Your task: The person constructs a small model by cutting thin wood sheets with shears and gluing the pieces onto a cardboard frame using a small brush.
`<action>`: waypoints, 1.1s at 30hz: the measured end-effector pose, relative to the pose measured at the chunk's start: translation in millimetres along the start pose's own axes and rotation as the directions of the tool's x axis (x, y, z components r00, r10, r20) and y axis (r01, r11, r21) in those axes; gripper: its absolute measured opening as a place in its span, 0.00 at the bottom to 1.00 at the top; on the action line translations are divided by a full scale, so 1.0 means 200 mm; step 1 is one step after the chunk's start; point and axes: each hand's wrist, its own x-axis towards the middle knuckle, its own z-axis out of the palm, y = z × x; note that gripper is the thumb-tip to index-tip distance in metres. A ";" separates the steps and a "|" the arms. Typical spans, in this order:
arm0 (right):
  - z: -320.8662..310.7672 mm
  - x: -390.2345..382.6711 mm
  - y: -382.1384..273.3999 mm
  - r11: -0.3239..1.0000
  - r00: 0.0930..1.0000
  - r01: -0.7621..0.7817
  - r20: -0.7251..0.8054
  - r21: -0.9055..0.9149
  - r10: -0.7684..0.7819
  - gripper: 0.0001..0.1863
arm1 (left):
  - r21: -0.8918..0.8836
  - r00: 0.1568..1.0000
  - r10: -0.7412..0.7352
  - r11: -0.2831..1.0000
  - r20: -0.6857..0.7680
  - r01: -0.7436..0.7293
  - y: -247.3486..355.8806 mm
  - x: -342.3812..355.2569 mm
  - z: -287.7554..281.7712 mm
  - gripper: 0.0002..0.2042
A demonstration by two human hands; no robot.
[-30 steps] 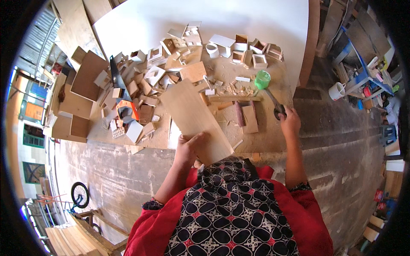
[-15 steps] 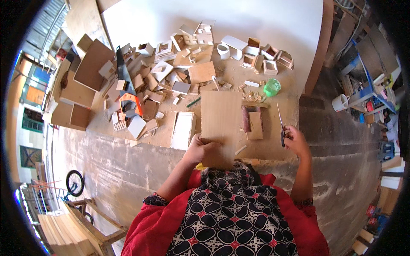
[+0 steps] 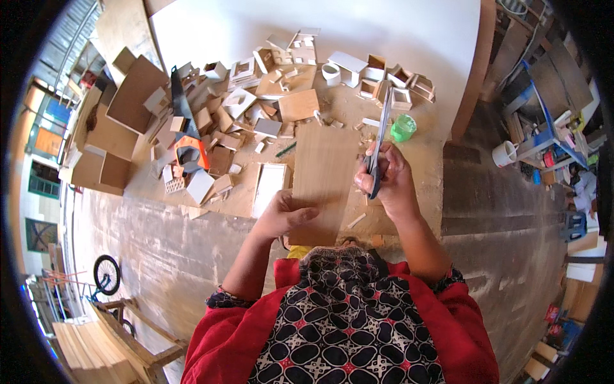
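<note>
My left hand (image 3: 285,216) grips the left edge of a thin brown wooden sheet (image 3: 325,168), its thumb laid across the face. The sheet is held up over the front edge of the workbench. Just to its right, my right hand (image 3: 387,174) is closed around the dark handles of a pair of scissors (image 3: 384,128), whose blades point up and away from me and look closed. Right hand and sheet together hide most of the small wooden frame piece behind them. Left of the sheet lies a shallow white-faced box (image 3: 270,189).
A hand saw with an orange handle (image 3: 191,154) rests on heaped wood offcuts at the left. Small wooden box models (image 3: 400,77) stand at the back right, near a green plastic tub (image 3: 403,127) and a white cup (image 3: 330,74). A bicycle wheel (image 3: 107,275) shows at lower left.
My right hand has moved left and up with the scissors, from the right side of the bench to beside the sheet. The sheet has shifted slightly left in my left hand.
</note>
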 end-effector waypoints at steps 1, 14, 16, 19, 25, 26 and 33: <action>0.02 -0.01 0.02 0.999 0.999 0.019 0.029 -0.033 -0.018 0.23 | -0.033 1.000 0.002 0.999 0.007 -0.001 0.02 -0.02 -0.02 0.10; 0.15 -0.13 0.23 0.986 0.998 0.051 -0.018 -0.161 -0.054 0.23 | 0.087 0.978 -0.195 0.978 0.071 0.188 -0.10 -0.26 -0.21 0.08; 0.20 -0.14 0.23 0.981 0.999 0.039 -0.028 -0.188 -0.045 0.19 | 0.003 0.994 -0.108 0.994 0.005 0.108 -0.12 -0.25 -0.22 0.09; 0.26 -0.14 0.23 0.979 0.999 0.038 0.033 -0.198 -0.032 0.19 | -0.122 0.972 0.004 0.992 -0.235 -0.033 -0.01 -0.22 -0.16 0.10; 0.31 -0.13 0.18 0.962 0.975 -0.014 0.208 -0.273 0.073 0.19 | 0.010 0.947 0.066 0.998 -0.314 -0.066 0.08 -0.21 -0.21 0.10; 0.28 -0.12 0.14 0.940 0.964 0.002 0.250 -0.341 0.089 0.19 | 0.026 0.945 0.065 0.998 -0.320 -0.060 0.10 -0.23 -0.23 0.09; 0.12 -0.15 -0.03 0.600 0.836 0.307 0.511 -0.739 0.201 0.31 | 0.083 0.950 0.078 0.995 -0.302 -0.055 0.13 -0.36 -0.39 0.08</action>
